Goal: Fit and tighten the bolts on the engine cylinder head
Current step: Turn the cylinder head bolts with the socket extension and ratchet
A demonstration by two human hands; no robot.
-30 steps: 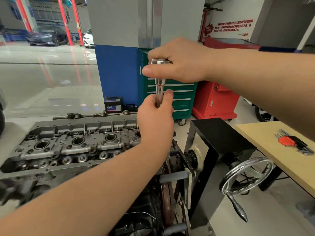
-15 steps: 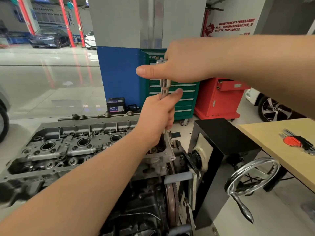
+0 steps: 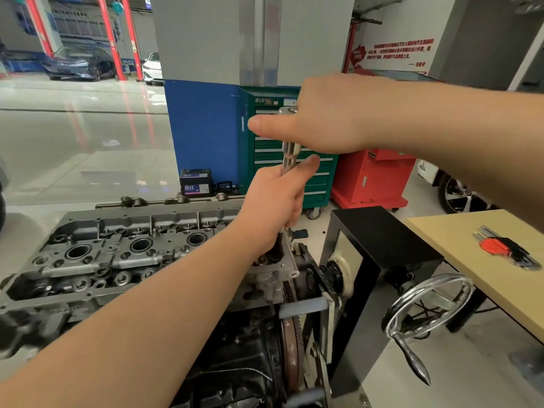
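Observation:
The grey engine cylinder head lies across the left half, on an engine stand. A chrome socket wrench stands upright over the head's right end. My left hand grips the lower shaft of the wrench, thumb up along it. My right hand holds the wrench's top end, thumb stretched to the left. The bolt and socket under my left hand are hidden.
A black stand box with a chrome handwheel sits right of the engine. A wooden table at the right carries a red hex key set. Behind stand a green tool cabinet, a red cabinet and a battery.
My right hand has swung on the wrench's top, with the thumb now stretched further left. My left hand keeps its grip on the shaft. The view has shifted slightly.

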